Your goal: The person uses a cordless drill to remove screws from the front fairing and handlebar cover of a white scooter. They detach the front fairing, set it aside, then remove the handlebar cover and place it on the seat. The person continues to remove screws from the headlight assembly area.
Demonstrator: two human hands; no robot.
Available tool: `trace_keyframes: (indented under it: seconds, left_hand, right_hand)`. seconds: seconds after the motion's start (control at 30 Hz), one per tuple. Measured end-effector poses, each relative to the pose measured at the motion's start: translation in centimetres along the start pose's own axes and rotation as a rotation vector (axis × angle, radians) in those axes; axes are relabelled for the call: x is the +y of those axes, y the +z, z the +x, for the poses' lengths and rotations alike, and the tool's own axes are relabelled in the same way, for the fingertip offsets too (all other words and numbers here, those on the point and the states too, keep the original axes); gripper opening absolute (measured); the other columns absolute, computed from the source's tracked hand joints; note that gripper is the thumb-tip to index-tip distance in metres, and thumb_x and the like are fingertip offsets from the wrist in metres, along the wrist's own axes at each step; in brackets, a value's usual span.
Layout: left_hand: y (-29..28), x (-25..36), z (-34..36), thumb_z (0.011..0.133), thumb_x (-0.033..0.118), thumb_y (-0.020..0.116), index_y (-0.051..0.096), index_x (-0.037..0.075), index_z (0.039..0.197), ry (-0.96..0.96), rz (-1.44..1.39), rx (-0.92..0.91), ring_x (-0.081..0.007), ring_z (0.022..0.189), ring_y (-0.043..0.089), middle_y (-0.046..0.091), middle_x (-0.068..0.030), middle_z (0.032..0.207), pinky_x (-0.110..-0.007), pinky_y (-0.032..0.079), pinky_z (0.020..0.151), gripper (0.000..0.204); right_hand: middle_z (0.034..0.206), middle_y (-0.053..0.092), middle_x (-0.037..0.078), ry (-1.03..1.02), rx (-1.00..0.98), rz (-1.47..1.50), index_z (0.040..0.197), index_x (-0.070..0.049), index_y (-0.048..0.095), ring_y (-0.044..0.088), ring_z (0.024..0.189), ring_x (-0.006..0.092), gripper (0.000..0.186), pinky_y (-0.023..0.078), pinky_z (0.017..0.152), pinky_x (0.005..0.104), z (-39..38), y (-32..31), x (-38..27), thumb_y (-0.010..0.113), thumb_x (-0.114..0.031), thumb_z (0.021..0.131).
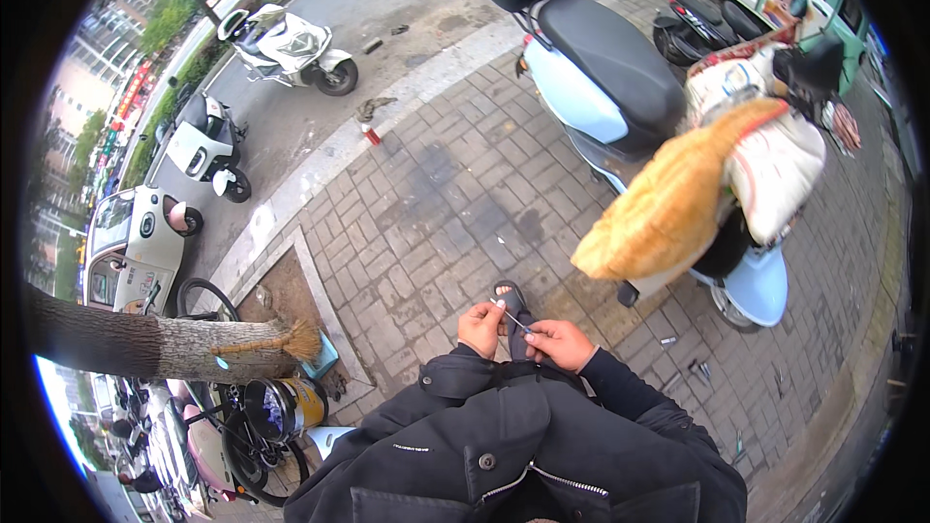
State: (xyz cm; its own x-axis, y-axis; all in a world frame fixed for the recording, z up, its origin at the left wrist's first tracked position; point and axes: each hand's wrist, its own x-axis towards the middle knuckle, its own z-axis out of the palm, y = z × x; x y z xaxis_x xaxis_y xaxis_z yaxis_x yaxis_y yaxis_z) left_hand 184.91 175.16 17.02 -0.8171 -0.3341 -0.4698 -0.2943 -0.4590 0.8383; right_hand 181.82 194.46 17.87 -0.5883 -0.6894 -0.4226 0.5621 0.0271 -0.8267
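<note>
In front of my jacket, my left hand (pixel 481 328) and my right hand (pixel 562 344) are close together, fingers closed. A thin metal rod (pixel 513 318) runs slantwise between them. My left fingertips pinch its upper end, and my right thumb and fingers grip the lower, darker end. What kind of tool or part the rod is, I cannot make out. Below my hands a sandaled foot (pixel 508 294) rests on the paving. To the right stands a light blue scooter (pixel 581 102) with a black seat, its front draped with an orange-tan padded cover (pixel 668 199).
A tree trunk (pixel 165 347) with a straw broom (pixel 291 339) and a yellow bucket (pixel 308 405) is at the left. Small tools (pixel 699 370) lie on the bricks at the right. A red bottle (pixel 371 136) stands near the curb. White scooters (pixel 291 48) are parked beyond.
</note>
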Motion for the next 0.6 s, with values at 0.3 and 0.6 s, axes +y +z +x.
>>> trace_keyframes:
  seconds: [0.3,0.6]
  left_hand:
    - [-9.1,17.9,16.7,0.094,0.019,0.07,0.063,0.001,0.082,0.293,0.042,0.074,-0.0084,0.057,0.055,0.06,-0.0019,0.068,-0.024,0.043,0.052,0.022]
    - [-21.5,28.7,37.0,0.098,0.021,0.063,0.063,0.002,0.091,0.402,-0.305,0.582,-0.0108,0.05,0.053,0.058,-0.0034,0.068,-0.027,0.047,0.047,0.021]
  right_hand:
    - [0.081,0.068,0.007,0.073,-0.377,-0.175,0.115,0.004,0.059,0.062,0.067,0.012,0.029,0.051,0.063,0.0263,26.3,7.6,-16.3,0.06,-0.02,0.1]
    - [0.076,0.068,0.005,0.118,-0.218,-0.642,0.1,0.001,0.065,0.062,0.062,0.0123,0.024,0.05,0.057,0.0281,53.8,7.5,-22.6,0.061,-0.023,0.096]
